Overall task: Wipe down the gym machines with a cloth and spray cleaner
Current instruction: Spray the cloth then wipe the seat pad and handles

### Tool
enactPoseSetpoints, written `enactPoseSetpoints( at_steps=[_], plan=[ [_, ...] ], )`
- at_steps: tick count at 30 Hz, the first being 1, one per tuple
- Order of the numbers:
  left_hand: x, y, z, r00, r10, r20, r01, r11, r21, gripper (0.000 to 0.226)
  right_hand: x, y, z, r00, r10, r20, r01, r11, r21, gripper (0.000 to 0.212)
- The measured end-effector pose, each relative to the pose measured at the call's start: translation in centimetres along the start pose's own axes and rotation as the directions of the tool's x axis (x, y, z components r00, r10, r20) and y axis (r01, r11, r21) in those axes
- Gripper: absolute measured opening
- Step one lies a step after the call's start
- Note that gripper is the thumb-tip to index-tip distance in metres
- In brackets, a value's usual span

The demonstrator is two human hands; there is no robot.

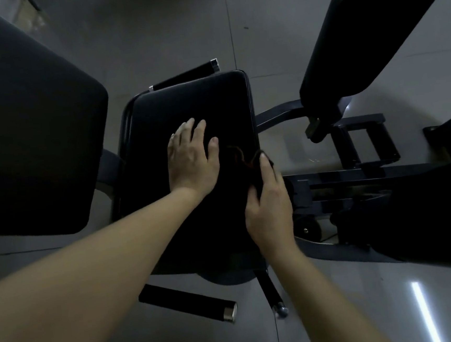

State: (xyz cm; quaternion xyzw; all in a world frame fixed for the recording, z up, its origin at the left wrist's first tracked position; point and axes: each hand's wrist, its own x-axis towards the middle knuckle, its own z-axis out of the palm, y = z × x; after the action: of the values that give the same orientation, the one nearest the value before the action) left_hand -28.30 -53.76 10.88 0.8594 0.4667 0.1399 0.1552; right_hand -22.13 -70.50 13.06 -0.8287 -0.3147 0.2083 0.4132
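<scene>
A black padded seat (191, 105) of a gym machine fills the middle of the view. My left hand (190, 157) lies flat on it with straight fingers, palm down. My right hand (269, 202) rests at the seat's right edge and grips a dark cloth (240, 156), which lies bunched on the pad just ahead of the fingers. The cloth is nearly the same colour as the seat, so its outline is hard to make out. No spray bottle is in view.
A large black pad (24, 128) stands at the left and another angled pad (364, 30) at the upper right. Black handles (186, 302) stick out below the seat. The machine's dark frame (356, 181) runs off to the right over a glossy grey tiled floor (151, 27).
</scene>
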Motion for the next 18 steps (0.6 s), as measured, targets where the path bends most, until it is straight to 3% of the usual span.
enactPoseSetpoints(
  at_steps=[3, 6, 11, 15, 18],
  plan=[
    [-0.2, 0.1, -0.3, 1.000, -0.005, 0.002, 0.005, 1.000, -0.014, 0.054, -5.1, 0.4, -1.4, 0.993, 0.088, 0.083, -0.099, 0.984, 0.145, 0.063],
    [-0.1, 0.1, -0.3, 1.000, -0.013, -0.002, 0.013, 1.000, 0.008, 0.057, -4.4, 0.3, -1.3, 0.979, 0.178, 0.096, -0.194, 0.957, 0.213, 0.058],
    [0.1, 0.1, -0.3, 1.000, -0.022, 0.020, 0.021, 0.999, 0.042, 0.060, 7.2, -1.5, 0.8, 0.971, 0.222, 0.090, -0.237, 0.945, 0.224, 0.027],
    [0.4, -0.2, 0.0, 1.000, -0.006, 0.013, 0.006, 1.000, 0.025, 0.063, 17.9, -2.9, 3.2, 0.986, 0.168, -0.009, -0.166, 0.983, 0.083, 0.037],
    [0.4, -0.2, -0.1, 1.000, 0.004, 0.007, -0.004, 1.000, 0.009, 0.064, 24.6, -3.8, 3.6, 0.985, 0.172, 0.020, -0.173, 0.978, 0.112, 0.028]
  ],
)
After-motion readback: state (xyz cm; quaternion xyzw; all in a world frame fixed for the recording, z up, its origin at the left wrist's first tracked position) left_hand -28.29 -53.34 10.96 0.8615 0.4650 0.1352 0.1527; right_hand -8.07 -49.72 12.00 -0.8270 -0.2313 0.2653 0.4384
